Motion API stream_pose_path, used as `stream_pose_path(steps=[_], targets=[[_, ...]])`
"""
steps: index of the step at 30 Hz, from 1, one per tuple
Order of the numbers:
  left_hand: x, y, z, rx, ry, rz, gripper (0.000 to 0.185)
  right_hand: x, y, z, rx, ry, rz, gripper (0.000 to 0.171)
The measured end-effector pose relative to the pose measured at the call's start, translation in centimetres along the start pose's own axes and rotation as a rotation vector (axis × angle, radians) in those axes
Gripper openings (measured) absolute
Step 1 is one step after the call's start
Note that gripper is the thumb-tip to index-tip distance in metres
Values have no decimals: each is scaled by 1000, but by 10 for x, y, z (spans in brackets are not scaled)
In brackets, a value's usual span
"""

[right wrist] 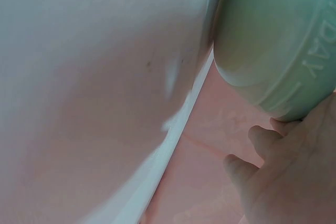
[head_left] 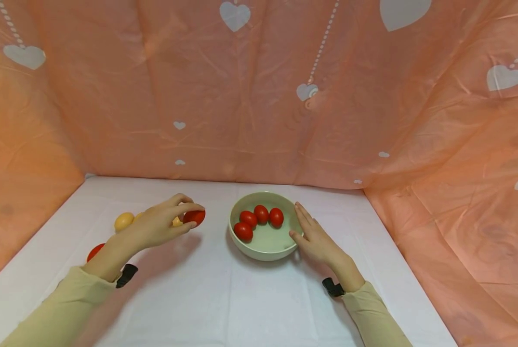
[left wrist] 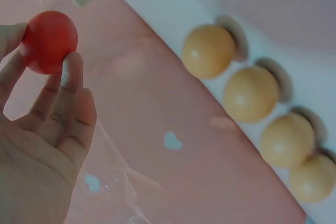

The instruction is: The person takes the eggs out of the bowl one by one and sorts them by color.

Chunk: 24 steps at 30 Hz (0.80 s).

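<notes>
Pinching on the left, touching on the right

Holding a red oval between thumb and fingertips of the left hand, above the counter, at nine o'clock from the green bowl. Resting the right hand, with straight fingers, against the bowl's three o'clock side. Seeing four red ovals inside, from eight to one o'clock, and yellow ovals at nine o'clock from the left hand.

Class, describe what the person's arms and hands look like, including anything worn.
Both hands are bare, without gloves. The arms wear long, plain, pale khaki sleeves, ending short of the hands. A small black piece sits at each wrist; no cables show.
</notes>
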<state>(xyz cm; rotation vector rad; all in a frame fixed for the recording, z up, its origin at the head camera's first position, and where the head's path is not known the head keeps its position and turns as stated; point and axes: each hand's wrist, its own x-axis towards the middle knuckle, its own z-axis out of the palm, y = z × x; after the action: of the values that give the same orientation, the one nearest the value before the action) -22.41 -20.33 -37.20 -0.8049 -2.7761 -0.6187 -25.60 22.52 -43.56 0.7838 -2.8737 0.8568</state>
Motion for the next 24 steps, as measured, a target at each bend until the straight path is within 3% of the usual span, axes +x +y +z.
stream_pose_path(steps=[9, 16, 24], targets=[[-23, -19, -13, 54, -40, -45, 34, 1, 0, 0, -2, 3, -10, 78], [-41, -30, -19, 89, -22, -42, 35, 0, -1, 1, 7, 2, -8, 78], [-62, -44, -23, 128, -18, -95, 40, 1, 0, 1, 1, 8, -9, 78]])
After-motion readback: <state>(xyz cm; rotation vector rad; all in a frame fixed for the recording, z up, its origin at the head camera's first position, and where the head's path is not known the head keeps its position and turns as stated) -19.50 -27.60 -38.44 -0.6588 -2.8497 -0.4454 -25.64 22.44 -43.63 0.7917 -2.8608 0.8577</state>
